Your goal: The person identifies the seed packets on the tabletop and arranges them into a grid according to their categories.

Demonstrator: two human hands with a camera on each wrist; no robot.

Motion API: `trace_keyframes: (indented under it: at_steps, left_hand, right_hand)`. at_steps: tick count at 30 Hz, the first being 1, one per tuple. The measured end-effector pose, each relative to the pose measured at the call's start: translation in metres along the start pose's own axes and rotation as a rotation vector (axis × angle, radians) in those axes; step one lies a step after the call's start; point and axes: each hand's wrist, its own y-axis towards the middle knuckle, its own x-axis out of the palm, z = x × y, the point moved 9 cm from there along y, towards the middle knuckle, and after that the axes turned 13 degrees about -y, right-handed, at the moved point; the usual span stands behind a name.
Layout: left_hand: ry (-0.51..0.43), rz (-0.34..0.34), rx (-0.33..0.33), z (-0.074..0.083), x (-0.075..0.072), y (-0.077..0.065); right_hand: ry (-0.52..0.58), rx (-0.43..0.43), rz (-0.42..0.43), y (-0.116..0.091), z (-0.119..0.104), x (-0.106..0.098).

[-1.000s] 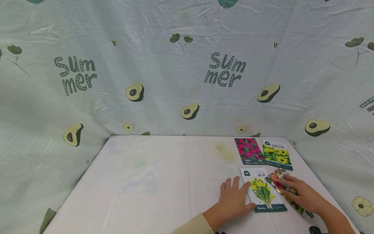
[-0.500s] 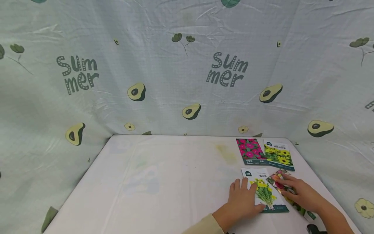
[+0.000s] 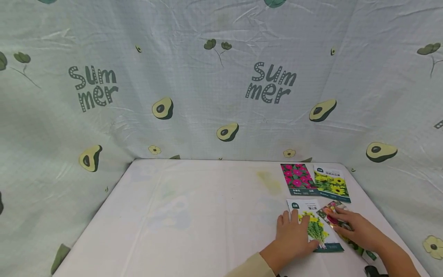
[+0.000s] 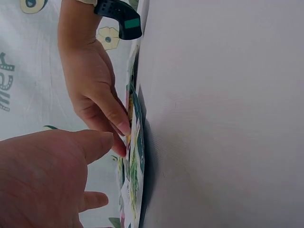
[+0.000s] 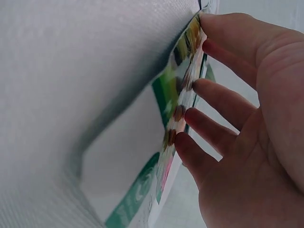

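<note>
A white seed packet printed with yellow flowers lies flat at the right of the table. My left hand is over its left edge with fingers spread; the thumb is near its lower part. In the left wrist view that hand appears straight-fingered and grips nothing. Beside this packet, a slanted colourful flower seed packet lies partly hidden under my right hand. The right wrist view shows the right hand's extended fingertips touching the face of the colourful packet.
Farther back lie a pink-flower seed packet and a yellow-flower seed packet, their edges overlapping. The white-covered table is bounded by a hanging cloth printed with avocados. A dark wrist strap is on the right wrist.
My left hand has slid right, farther over the white packet's left part. The right hand stays on the colourful packet. The head view has shifted slightly.
</note>
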Motion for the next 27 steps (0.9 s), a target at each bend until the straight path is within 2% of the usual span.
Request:
trace_keyframes:
  at_steps: [7,16,27]
  left_hand:
    - [-0.002,-0.007,0.012,0.004,0.004,0.005]
    - [0.075,0.015,0.047,0.011,0.002,0.010]
    - [0.120,-0.005,0.068,0.017,-0.001,0.021]
  right_hand:
    - [0.010,-0.003,0.003,-0.001,0.001,0.001]
    - [0.024,-0.022,-0.008,-0.001,0.002,0.002]
    - [0.008,0.017,-0.044,0.001,0.007,0.006]
